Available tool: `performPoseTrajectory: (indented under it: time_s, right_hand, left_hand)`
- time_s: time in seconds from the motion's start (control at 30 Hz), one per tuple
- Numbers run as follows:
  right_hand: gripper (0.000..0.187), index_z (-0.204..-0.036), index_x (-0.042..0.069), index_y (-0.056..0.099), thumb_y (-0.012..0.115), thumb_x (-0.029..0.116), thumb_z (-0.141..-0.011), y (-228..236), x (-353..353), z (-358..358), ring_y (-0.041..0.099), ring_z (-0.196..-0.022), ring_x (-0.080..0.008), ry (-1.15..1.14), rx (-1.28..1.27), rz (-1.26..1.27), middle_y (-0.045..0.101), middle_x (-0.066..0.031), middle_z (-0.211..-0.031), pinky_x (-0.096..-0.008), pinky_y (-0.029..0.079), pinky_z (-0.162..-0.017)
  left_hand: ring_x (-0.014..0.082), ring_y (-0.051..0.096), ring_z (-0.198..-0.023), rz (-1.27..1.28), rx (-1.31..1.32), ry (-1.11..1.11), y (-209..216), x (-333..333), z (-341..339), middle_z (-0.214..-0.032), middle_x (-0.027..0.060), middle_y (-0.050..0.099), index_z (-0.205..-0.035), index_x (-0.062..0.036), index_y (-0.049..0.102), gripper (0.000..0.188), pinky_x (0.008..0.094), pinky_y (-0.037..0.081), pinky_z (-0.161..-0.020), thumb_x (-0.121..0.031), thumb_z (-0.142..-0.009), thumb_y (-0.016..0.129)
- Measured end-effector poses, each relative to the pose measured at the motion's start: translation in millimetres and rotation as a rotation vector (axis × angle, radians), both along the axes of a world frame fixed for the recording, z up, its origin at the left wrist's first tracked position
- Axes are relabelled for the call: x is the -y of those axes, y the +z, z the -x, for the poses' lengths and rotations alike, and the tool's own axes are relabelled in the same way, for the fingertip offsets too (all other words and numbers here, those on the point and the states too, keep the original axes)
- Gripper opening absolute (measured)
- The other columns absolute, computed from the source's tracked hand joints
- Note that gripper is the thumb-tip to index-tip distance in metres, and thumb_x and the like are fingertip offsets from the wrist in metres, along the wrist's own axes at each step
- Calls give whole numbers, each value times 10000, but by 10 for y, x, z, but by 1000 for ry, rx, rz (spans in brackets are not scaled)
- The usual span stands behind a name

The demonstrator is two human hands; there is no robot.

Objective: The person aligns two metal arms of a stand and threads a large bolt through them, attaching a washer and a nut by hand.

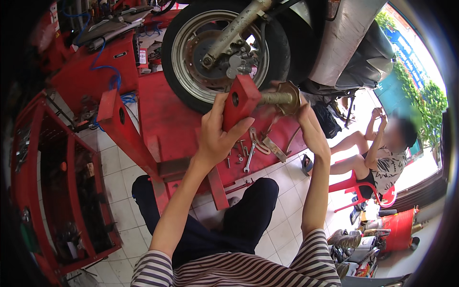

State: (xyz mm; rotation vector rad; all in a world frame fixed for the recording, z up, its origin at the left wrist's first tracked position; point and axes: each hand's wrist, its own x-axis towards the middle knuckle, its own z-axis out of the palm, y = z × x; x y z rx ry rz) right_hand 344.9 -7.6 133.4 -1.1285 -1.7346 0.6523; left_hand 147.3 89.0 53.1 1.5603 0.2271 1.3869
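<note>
My left hand (216,136) is closed round a red square steel post (243,98), thumb along its side near the top. A thick threaded rod (273,98) comes out of that post toward the right. At the rod's end is a worn, round metal handwheel (291,97), gripped by my right hand (308,115); some of its fingers are hidden behind the wheel and blurred. Just beyond stands a motorcycle's front wheel (174,57) on a red lift platform (167,103). A second red post (112,117) with a round hole rises at the left.
On the platform's near edge lie a combination wrench (249,159), several bolts (228,161) and a metal bracket (274,148). A red tool trolley (71,177) stands left. To the right, a person sits on a red chair (354,189), near a red drum (398,229).
</note>
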Motion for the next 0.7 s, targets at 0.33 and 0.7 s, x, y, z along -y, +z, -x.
performPoseTrajectory:
  time_s: [0.33,0.7]
  right_hand:
    - [609,-1418,-6,445,273,470,-1081,129,21,60,587,-1020,-142,-22,-64,225,636,-133,-1137,-311,501,-849]
    - [509,-1414,-8,430,280,363,-1098,58,11,53,693,-860,-191,-9,-114,155,671,-144,-1118,-282,539,-734]
  left_hand:
    - [89,513,-694,40,4,-21,-32,-10,6,-798,43,607,-1200,-4,514,446,248,438,-647,-272,-905,714]
    - [70,496,-685,-3,58,2,-110,-41,-27,-771,22,594,-1182,1,507,411,234,417,-624,-267,-929,689]
